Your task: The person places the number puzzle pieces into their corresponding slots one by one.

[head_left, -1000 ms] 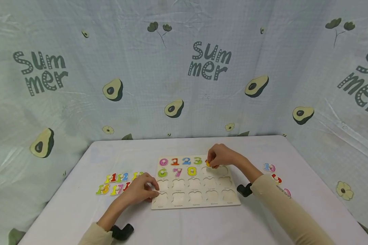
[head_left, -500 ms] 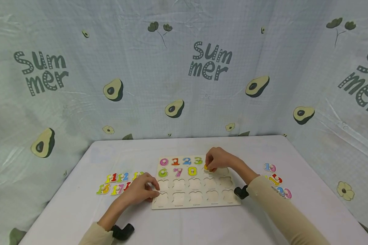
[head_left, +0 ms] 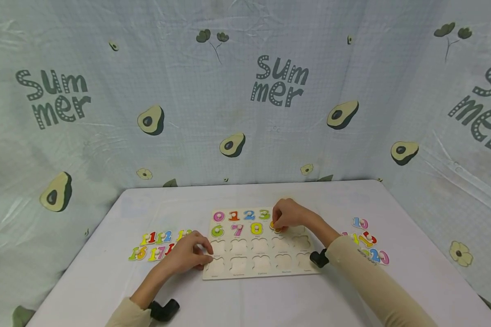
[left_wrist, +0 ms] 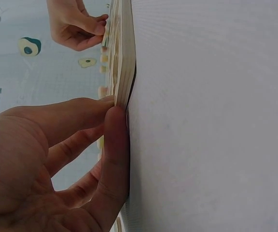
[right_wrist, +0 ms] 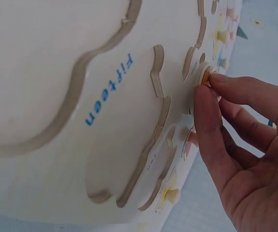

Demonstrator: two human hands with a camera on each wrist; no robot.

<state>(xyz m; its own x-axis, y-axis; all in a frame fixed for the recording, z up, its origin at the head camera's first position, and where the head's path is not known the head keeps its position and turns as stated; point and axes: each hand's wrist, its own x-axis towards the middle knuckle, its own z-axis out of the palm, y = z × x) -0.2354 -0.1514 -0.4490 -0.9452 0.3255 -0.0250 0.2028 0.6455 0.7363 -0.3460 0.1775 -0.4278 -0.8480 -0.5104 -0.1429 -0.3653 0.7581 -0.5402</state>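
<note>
Head view: board [head_left: 249, 254] on a table [head_left: 245, 302], right hand [head_left: 288, 213] over it — pinching an orange piece [head_left: 274, 228] just right of the 8 [head_left: 256, 228], left wrist view: left hand [left_wrist: 57, 159] clamped on the board's edge, right wrist view: piece held near slots [right_wrist: 124, 150].

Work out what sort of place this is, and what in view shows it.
Perhaps a makeshift indoor play or learning corner: a white table with a number puzzle board on it, and a patterned sheet hung behind like a backdrop.
</note>
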